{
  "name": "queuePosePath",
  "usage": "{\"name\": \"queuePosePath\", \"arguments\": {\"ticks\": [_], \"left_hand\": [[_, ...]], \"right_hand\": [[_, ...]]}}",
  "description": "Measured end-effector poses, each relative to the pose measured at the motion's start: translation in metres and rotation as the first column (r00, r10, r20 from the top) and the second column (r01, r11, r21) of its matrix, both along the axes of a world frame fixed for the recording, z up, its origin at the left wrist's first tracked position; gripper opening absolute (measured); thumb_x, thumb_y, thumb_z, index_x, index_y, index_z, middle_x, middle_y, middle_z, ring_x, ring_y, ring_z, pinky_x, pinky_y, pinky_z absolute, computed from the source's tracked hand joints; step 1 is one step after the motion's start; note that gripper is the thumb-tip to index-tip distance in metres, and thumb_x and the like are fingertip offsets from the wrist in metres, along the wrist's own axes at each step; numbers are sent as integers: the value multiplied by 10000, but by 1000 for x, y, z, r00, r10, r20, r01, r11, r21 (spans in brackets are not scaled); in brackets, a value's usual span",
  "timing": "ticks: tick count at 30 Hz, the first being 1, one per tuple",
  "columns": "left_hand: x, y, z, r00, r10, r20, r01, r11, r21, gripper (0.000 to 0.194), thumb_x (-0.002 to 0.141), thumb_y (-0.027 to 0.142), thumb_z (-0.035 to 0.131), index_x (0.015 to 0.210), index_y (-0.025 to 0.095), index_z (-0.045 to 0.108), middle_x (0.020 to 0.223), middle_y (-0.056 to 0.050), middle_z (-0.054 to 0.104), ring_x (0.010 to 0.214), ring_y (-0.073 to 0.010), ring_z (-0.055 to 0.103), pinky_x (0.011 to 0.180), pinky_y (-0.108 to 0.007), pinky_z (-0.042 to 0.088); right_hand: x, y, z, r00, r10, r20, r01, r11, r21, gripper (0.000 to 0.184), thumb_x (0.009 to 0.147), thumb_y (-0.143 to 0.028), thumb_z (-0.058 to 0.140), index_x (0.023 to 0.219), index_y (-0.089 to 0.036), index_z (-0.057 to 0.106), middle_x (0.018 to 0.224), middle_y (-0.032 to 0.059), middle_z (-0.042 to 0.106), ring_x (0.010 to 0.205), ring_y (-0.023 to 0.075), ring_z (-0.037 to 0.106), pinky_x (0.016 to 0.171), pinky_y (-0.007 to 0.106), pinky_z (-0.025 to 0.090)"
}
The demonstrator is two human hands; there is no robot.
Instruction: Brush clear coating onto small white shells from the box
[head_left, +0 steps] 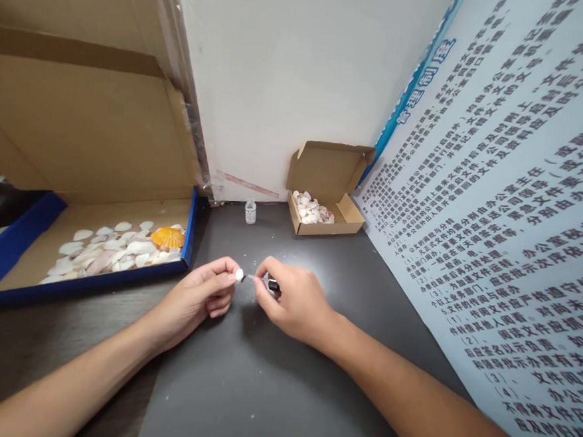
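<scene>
My left hand pinches a small white shell between thumb and fingertips, above the dark tabletop. Facing it, my right hand is closed round a small applicator brush with a black cap and a thin stem. The brush's dark tip points left and is at or very near the shell; whether they touch I cannot tell. Beyond both hands, a small clear bottle with a printed label stands upright against the back.
On the left, a large blue-edged cardboard box holds many white shells and an orange shell. A small open cardboard box with shells stands at the back right. A white panel and a printed board enclose the dark table.
</scene>
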State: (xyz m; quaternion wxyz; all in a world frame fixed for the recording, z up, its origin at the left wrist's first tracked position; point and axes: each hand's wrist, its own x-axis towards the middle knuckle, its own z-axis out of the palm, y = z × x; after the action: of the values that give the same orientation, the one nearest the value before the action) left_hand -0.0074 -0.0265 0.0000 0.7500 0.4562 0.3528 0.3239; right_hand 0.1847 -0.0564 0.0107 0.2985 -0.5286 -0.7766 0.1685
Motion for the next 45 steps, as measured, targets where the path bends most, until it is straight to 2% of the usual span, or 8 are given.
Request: {"name": "queuePosePath", "arguments": {"ticks": [3,9,14,19,31,35,39,45], "left_hand": [[1,-1,2,1000,27,9,-27,1000,-4,222,822,353,694,797,183,554,549,95,300,484,-66,222,466,-190,238],[1,-2,2,999,28,15,-28,999,-20,199,820,336,670,784,179,554,559,89,283,483,-74,252,474,-202,240],[-1,-1,1,999,25,36,-24,999,-33,154,838,281,614,761,179,528,580,78,278,488,-80,263,487,-215,242],[-1,-2,1,999,-19,47,19,1000,-7,162,841,303,584,766,192,492,594,73,295,492,-87,281,496,-225,238],[-2,-4,-2,999,-38,-8,39,998,42,233,866,369,592,768,196,470,606,72,298,507,-92,281,496,-228,237],[-1,-2,0,999,-6,34,6,1000,-1,189,842,346,593,787,194,495,597,74,291,493,-91,282,490,-221,252],[0,-2,2,998,27,48,-27,1000,-11,190,832,322,611,751,184,509,589,73,293,486,-84,271,478,-211,271],[0,0,2,996,63,60,-60,997,-58,163,820,304,651,793,168,565,574,81,285,480,-71,256,460,-185,262]], "right_hand": [[2,1,0,998,-46,40,49,996,-70,71,883,-237,555,816,-217,570,590,-62,529,512,96,400,535,243,240],[2,-3,4,972,70,-226,-57,996,65,110,899,-281,511,819,-208,533,659,-44,527,525,93,420,549,224,322],[3,-1,3,989,29,-143,-20,998,65,120,846,-205,548,736,-209,498,657,-37,543,569,105,454,563,229,325],[3,-1,3,969,161,-185,-138,982,130,96,886,-228,543,793,-204,540,733,-24,568,602,101,462,585,220,354],[4,-2,6,989,67,-131,-54,993,102,138,787,-159,550,695,-209,458,636,-48,500,558,100,406,550,231,306],[3,-2,4,981,137,-137,-121,985,121,94,886,-230,530,794,-209,533,718,-27,570,588,102,452,578,227,338],[4,-1,3,998,60,-26,-58,996,68,88,859,-187,545,774,-208,538,711,-27,564,618,114,468,588,239,327],[3,-1,2,971,163,-176,-141,981,131,77,908,-238,534,855,-203,578,789,-15,574,612,100,465,587,219,369]]}}
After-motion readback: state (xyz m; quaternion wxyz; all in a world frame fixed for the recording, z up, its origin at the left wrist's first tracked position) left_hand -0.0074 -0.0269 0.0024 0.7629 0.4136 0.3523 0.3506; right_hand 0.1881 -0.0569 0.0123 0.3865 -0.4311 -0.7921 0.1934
